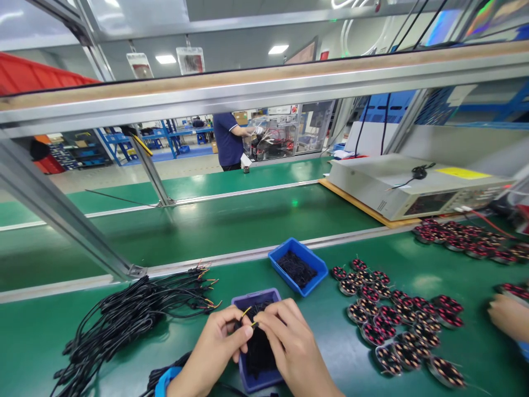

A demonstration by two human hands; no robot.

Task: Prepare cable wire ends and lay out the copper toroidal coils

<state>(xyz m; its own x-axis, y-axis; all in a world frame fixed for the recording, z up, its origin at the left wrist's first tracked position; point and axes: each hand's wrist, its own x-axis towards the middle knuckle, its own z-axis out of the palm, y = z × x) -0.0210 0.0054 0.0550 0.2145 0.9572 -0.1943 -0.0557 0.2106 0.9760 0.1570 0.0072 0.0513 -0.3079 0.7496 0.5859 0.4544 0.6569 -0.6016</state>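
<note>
My left hand (pixel 215 347) and my right hand (pixel 289 344) meet above a dark blue plastic tray (pixel 257 296), pinching a small black connector (pixel 248 324) with a thin yellow wire between their fingers. The tray holds a heap of black cable pieces (pixel 259 353), partly hidden by my hands. To my left lies a bundle of black cables (pixel 128 320) with yellow-tipped wire ends. A blue band (pixel 167 383) circles my left wrist. To my right, several copper-wound motor stators (pixel 392 325) with red markings lie on the green bench.
A brighter blue tray (pixel 285 248) of small black parts stands beyond my hands. A co-worker's hand (pixel 510 317) reaches in at the right edge. More stators (pixel 457 240) lie before a white bench instrument (pixel 417 187). A metal rail (pixel 248 251) crosses behind.
</note>
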